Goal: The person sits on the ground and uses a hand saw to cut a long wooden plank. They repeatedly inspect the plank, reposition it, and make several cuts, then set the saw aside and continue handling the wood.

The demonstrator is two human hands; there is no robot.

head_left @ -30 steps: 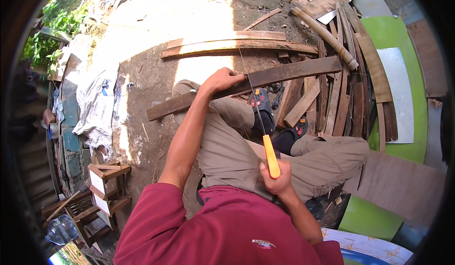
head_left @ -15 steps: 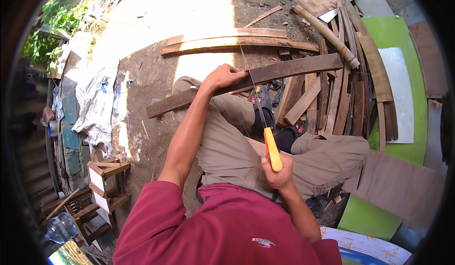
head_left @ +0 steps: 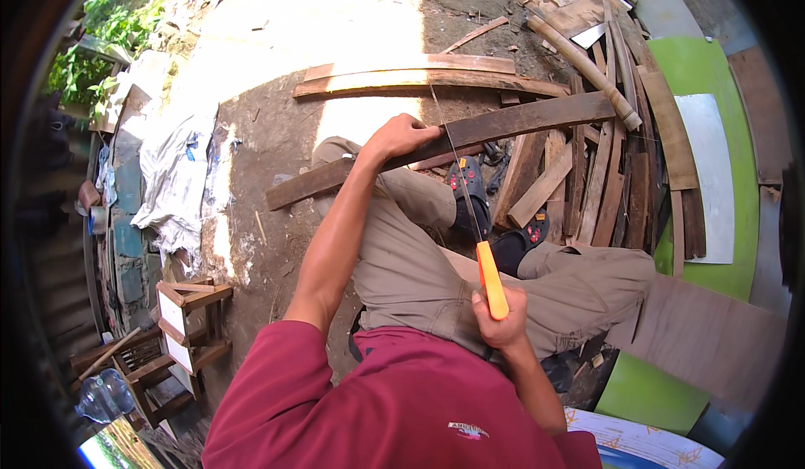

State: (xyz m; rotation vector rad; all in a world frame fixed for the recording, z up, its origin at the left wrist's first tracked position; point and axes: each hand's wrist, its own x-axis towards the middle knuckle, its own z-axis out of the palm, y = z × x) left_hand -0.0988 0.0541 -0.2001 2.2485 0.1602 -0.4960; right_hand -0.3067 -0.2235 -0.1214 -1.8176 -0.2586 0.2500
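Observation:
A long dark wooden plank (head_left: 537,119) lies slanted across my raised leg, its right end over a pile of wood. My left hand (head_left: 402,138) grips the plank's edge left of its middle, fingers curled over it. In my right hand (head_left: 503,316) is a handsaw, closed around its orange handle (head_left: 491,280). The thin saw blade (head_left: 464,175) runs up and away from the handle and crosses the plank just right of my left fingers. Whether the blade has cut into the wood is too fine to tell.
Two lighter planks (head_left: 419,79) lie on the ground beyond. A heap of wood offcuts (head_left: 599,184) and a bamboo pole (head_left: 584,66) are at the right, beside green panels (head_left: 729,200). My clogs (head_left: 470,192) are below the plank. A wooden stool (head_left: 189,318) stands at the left.
The whole view has shifted slightly, moving the scene a little right and down. My right hand and the saw handle sit slightly lower; both hands keep their holds.

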